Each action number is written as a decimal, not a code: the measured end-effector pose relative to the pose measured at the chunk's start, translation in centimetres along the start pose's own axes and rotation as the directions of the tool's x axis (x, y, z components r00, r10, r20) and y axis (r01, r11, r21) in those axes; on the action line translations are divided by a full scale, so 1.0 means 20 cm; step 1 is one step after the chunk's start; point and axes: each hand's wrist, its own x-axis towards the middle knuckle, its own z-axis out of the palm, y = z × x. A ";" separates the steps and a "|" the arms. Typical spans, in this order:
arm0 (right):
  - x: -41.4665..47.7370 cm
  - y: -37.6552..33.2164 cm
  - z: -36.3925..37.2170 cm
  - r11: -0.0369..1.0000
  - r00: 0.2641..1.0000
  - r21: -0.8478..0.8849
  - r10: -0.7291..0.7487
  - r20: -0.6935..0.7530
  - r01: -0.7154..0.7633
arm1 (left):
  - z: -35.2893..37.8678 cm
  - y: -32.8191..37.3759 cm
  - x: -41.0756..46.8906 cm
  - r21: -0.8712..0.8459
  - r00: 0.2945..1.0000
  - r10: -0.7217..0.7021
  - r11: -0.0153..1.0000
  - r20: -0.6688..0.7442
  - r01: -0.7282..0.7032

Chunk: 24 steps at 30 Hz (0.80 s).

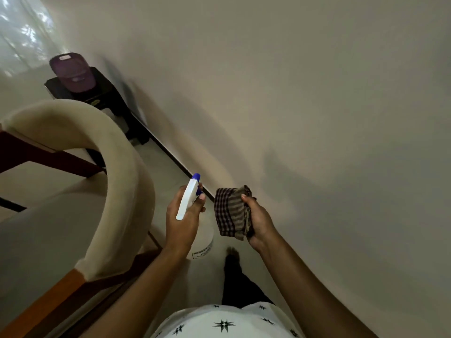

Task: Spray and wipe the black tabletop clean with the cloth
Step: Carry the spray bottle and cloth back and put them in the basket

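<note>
My left hand point(183, 223) grips a white spray bottle point(189, 201) with a blue nozzle, its pale body hanging below the hand. My right hand point(258, 220) holds a folded checked brown cloth point(229, 211) just to the right of the bottle. A small black table point(102, 96) stands far off at the upper left against the wall, with a purple cap point(73, 71) resting on its top. Both hands are held in front of my body, well short of that table.
A cream upholstered chair point(109, 167) with a wooden frame fills the left side. A plain wall point(317, 93) runs along the right, meeting the pale floor point(168, 162) at a dark skirting line. My foot point(233, 254) shows below the hands.
</note>
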 end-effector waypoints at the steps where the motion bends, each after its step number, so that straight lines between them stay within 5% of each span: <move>1: 0.07 -0.06 0.03 1.000 1.000 -0.005 0.009 0.019 -0.009 | 0.03 0.02 0.07 -0.005 0.999 -0.004 1.000 -0.035 0.004; 7: 0.42 -0.51 0.35 0.986 0.980 -0.165 0.047 0.193 -0.015 | 0.14 0.19 0.53 -0.021 0.973 0.017 1.000 -0.232 -0.022; 12: 0.48 -0.85 0.78 0.915 0.889 -0.363 0.009 0.458 0.177 | -0.02 0.43 0.75 -0.046 0.889 0.067 0.994 -0.452 -0.098; 16: 0.41 -0.97 1.20 0.852 0.744 -0.404 0.027 0.667 0.332 | -0.27 0.63 0.81 -0.034 0.730 0.150 0.973 -0.666 -0.230; 19: 0.36 -0.90 1.51 0.833 0.672 -0.417 0.075 0.737 0.365 | -0.48 0.68 0.79 -0.084 0.609 0.083 0.967 -0.789 -0.240; 24: 0.33 -0.70 1.93 0.800 0.598 -0.502 0.236 0.766 0.328 | -0.85 0.67 0.74 -0.147 0.285 -0.099 0.977 -0.953 -0.152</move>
